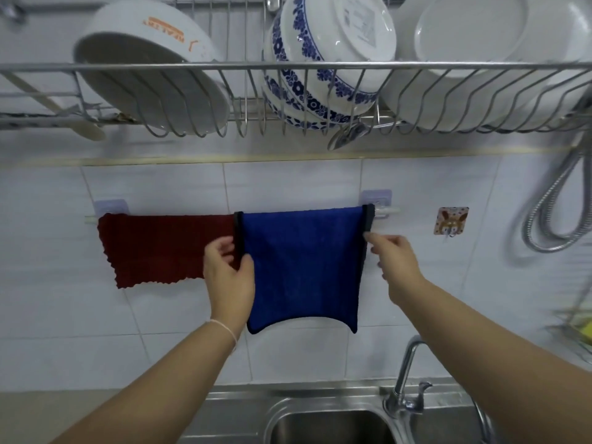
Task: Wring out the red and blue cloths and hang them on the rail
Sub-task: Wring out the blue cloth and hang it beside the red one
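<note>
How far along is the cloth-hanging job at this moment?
Nearly finished. Done: the red cloth hangs draped over the rail, untouched. In hand: the blue cloth is also over the rail; the left hand pinches its left edge and the right hand is at its right edge, apparently straightening it. Left: letting go. Whether wringing happened cannot be seen here.

Red cloth (157,248) draped flat over my white wall rail (386,211), zigzag lower edge, blue cloth (304,267) with black trim hanging at its three o'clock, edges touching, lower hem curving upward between two pointed corners, both spread open.
</note>
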`<action>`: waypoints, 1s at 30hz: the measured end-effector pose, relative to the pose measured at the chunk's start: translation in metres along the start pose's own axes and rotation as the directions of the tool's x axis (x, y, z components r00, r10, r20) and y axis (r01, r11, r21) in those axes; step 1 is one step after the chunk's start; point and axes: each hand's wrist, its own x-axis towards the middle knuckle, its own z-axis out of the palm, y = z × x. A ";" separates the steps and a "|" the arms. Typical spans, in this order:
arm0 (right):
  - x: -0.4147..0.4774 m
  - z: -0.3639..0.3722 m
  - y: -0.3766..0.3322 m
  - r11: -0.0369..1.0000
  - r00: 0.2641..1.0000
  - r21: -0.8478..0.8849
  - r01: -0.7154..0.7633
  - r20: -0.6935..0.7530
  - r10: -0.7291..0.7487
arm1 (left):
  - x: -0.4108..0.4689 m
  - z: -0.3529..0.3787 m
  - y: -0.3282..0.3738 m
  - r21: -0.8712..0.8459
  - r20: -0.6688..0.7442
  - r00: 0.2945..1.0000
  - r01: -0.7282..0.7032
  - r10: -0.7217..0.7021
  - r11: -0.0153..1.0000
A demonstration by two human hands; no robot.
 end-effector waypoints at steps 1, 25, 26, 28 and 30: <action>-0.001 0.001 0.003 0.998 0.998 -0.055 -0.030 0.055 0.033 | -0.002 0.002 -0.005 -0.066 0.088 0.985 0.156 -0.150 0.986; 0.029 0.022 -0.100 0.653 0.986 -0.749 0.114 0.003 -0.169 | 0.131 -0.032 0.063 0.791 0.126 0.952 0.073 -0.279 0.608; 0.028 0.025 -0.099 0.550 0.980 -0.824 0.133 0.028 -0.195 | 0.132 -0.033 0.062 0.822 0.152 0.946 0.040 -0.286 0.568; 0.025 0.028 -0.095 0.446 0.970 -0.881 0.158 0.054 -0.237 | 0.131 -0.031 0.062 0.848 0.193 0.949 -0.034 -0.249 0.529; 0.025 0.025 -0.091 0.414 0.956 -0.897 0.156 0.032 -0.290 | 0.128 -0.031 0.061 0.835 0.204 0.970 -0.104 -0.129 0.540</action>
